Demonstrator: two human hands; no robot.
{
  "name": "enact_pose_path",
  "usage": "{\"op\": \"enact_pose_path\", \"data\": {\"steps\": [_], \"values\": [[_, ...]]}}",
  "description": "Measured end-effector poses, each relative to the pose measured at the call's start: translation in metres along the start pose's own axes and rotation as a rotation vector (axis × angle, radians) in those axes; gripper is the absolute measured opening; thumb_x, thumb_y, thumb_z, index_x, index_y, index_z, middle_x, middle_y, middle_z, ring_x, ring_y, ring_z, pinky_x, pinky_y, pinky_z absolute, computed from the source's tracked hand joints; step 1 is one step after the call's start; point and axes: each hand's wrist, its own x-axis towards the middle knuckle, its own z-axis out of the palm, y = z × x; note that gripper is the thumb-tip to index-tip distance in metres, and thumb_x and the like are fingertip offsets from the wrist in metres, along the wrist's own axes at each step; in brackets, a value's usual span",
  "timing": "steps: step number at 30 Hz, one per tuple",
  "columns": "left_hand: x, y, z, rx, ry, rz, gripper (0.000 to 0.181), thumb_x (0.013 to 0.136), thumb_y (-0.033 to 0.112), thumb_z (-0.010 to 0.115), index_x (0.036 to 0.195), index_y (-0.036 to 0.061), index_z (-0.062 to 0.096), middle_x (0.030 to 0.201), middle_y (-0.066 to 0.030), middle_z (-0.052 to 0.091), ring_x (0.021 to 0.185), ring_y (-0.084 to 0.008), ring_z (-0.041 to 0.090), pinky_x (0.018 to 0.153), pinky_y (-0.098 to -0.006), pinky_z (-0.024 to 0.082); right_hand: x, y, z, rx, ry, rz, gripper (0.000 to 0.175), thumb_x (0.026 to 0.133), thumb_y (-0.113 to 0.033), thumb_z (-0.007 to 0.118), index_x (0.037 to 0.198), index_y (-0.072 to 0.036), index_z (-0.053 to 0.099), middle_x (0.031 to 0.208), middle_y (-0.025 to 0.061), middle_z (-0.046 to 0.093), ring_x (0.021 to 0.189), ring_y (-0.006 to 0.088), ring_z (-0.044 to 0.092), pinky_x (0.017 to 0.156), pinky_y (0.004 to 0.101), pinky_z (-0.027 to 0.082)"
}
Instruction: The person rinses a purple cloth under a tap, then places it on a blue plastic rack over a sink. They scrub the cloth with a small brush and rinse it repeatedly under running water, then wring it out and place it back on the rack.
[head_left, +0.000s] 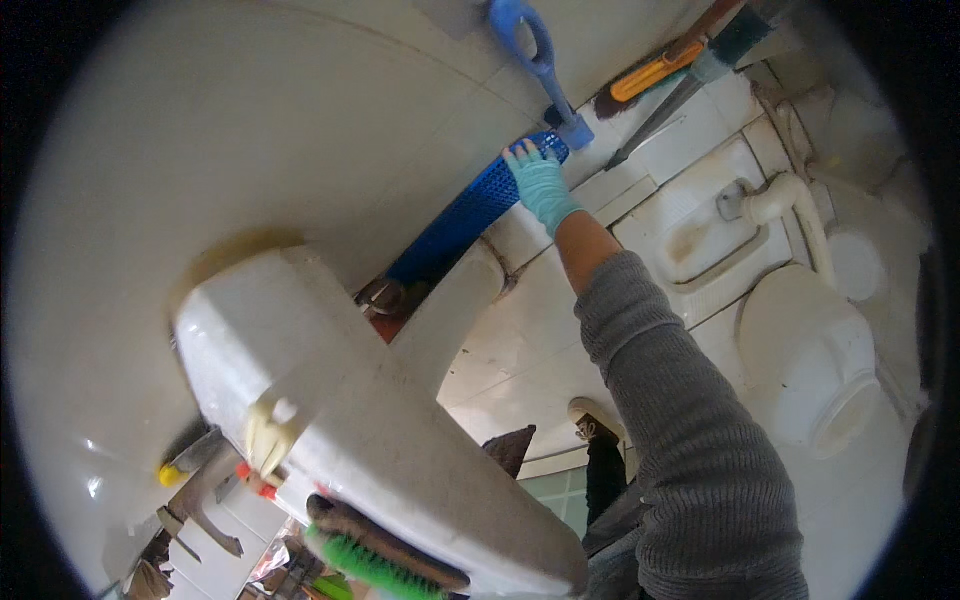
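My right hand (541, 184), in a thin pale-teal glove with bare fingertips showing, grips the far end of a long blue plastic mesh basket (469, 214). The basket lies low along the tiled wall, behind the sink's pedestal (457, 315). Just beyond my fingers a light-blue long-handled tool (559, 94) with a looped grip stands by the basket's end; its kind is unclear. The large white sink (420, 435) fills the lower left. My left hand is out of view.
A white squat toilet (705, 225) with a curved pipe (787, 202) is right of my forearm. Near it are a white vessel (810, 345), a grey pole (656, 120) and an orange handle (656, 71). A green-bristled brush (367, 559) lies by the sink's lower edge.
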Motion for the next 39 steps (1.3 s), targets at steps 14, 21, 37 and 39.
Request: {"op": "enact_pose_path", "data": {"steps": [14, 21, 37, 39], "values": [[0.005, 0.003, 0.005, 0.003, -0.078, -0.128, 0.027, 0.084, 0.015, 0.066, 0.108, 0.0031, 0.067, 0.087, -0.0193, 0.067, 0.073, -0.0300, 0.064, 0.068, -0.0404, 0.051, 0.026, 0.034, 0.033, 0.275, 0.094, 0.196, 0.035, 0.084, -0.016, 0.062, 0.117, -0.007, 0.060, 0.123, 0.0161, 0.061, 0.115, 0.0335, 0.056, 0.101, 0.0452, 0.040], [-0.009, -0.002, 0.004, 0.018, -0.077, -0.074, 0.028, 0.088, 0.018, 0.066, 0.111, 0.0008, 0.066, 0.090, -0.0203, 0.067, 0.075, -0.0282, 0.064, 0.070, -0.0399, 0.051, -0.037, 0.001, 0.066, 0.001, -0.121, -0.186, 0.024, 0.094, -0.026, 0.050, 0.091, -0.014, 0.071, 0.089, 0.0046, 0.070, 0.082, 0.0266, 0.065, 0.076, 0.0459, 0.045], [-0.007, -0.042, 0.015, 0.048, 0.276, 0.559, 0.034, 0.070, 0.008, 0.066, 0.103, 0.0126, 0.070, 0.087, -0.0107, 0.070, 0.077, -0.0326, 0.066, 0.066, -0.0429, 0.052, -0.444, 0.121, -0.221, 0.037, 0.267, 0.067, 0.019, 0.088, -0.024, 0.065, 0.085, -0.006, 0.067, 0.071, 0.0192, 0.062, 0.067, 0.0382, 0.061, 0.062, 0.0492, 0.047], [-0.003, -0.043, 0.018, 0.044, 0.376, 0.606, 0.028, 0.072, 0.008, 0.067, 0.100, 0.0141, 0.070, 0.081, -0.0104, 0.069, 0.075, -0.0323, 0.066, 0.064, -0.0442, 0.051, -0.515, 0.126, -0.291, 0.055, 0.257, 0.195, 0.023, 0.091, -0.025, 0.061, 0.090, -0.003, 0.068, 0.080, 0.0221, 0.065, 0.074, 0.0405, 0.063, 0.068, 0.0467, 0.050]]}}
